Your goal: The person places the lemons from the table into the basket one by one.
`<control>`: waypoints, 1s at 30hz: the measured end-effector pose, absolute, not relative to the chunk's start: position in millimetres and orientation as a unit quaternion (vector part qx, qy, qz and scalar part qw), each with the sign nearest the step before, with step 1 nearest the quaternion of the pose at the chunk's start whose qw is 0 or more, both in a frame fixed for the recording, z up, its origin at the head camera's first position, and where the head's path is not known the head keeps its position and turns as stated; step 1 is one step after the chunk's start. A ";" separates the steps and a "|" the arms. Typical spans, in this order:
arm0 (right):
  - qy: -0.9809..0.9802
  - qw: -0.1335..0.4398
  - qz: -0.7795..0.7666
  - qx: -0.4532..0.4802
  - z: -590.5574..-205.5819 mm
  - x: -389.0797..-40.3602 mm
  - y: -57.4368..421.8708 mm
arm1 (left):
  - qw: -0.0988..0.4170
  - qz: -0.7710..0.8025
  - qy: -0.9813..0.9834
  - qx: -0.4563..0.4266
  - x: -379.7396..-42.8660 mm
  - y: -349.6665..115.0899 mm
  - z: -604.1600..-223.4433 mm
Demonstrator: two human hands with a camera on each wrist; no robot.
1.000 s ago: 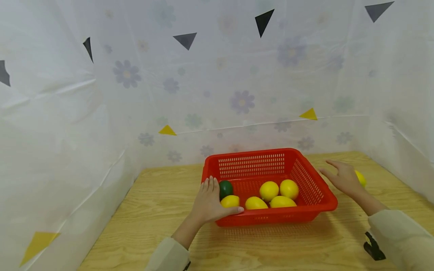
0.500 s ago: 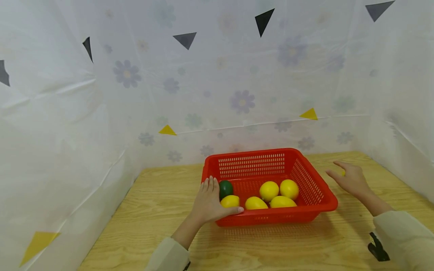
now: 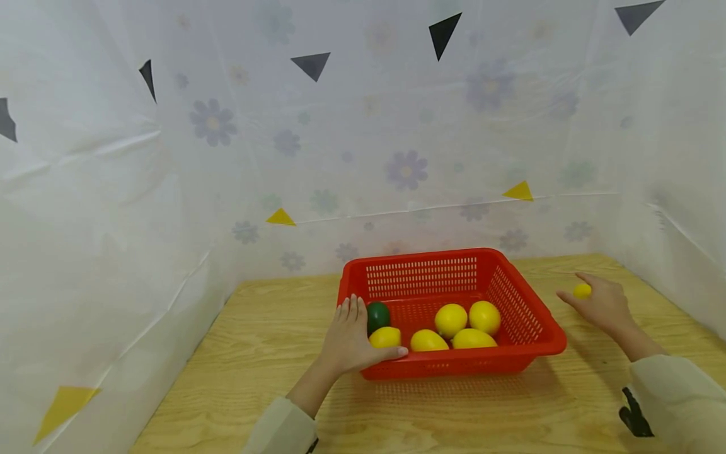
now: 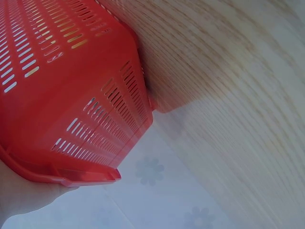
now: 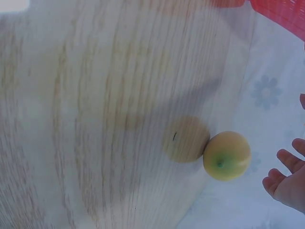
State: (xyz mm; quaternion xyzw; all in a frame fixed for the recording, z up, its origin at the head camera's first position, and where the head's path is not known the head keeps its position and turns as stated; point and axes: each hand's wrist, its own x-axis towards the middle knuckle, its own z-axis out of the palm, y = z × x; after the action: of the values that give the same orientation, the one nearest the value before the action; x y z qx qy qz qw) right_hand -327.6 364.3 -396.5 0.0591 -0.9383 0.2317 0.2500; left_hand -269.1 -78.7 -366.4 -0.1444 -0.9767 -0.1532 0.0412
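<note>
A red plastic basket (image 3: 448,362) stands on the table, holding several yellow lemons (image 3: 450,321) and one dark green, rounded fruit (image 3: 378,317) of unclear kind. My left hand (image 3: 347,343) rests on the basket's near left corner, its fingers straight and its thumb along the front rim. To the right of the basket, my right hand (image 3: 604,304) hovers with thumb and fingers spread beside a loose lemon (image 3: 581,291). In the right wrist view, that lemon (image 5: 227,156) sits on the table with a gap between it and the fingers (image 5: 288,162).
The wood-grain table (image 3: 272,340) extends on both sides of the basket. White plastic sheeting (image 3: 363,139) with flower prints and triangle stickers encloses the back and sides. The tabletop is glossy and mirrors the lemon.
My right hand has shifted to the right, away from the basket, and the loose lemon now shows between its thumb and fingers. The left hand and the basket have stayed put.
</note>
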 end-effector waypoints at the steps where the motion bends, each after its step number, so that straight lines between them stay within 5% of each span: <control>1: -0.939 0.252 0.228 0.057 -397.2 -328.2 365.7 | 0.042 -0.152 -0.977 -0.145 -269.3 -78.8 -366.4; 30: -0.955 0.225 0.193 0.022 -414.0 -340.6 382.4 | 0.035 -0.152 -0.977 -0.145 -268.6 -78.8 -365.0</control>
State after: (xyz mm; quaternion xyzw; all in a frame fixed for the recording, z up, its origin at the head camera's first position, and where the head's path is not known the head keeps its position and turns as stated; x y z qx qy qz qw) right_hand -340.6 382.4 -414.0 0.0219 -0.9548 0.1925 0.2253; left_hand -268.6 -78.8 -365.0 -0.1448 -0.9771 -0.1520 0.0346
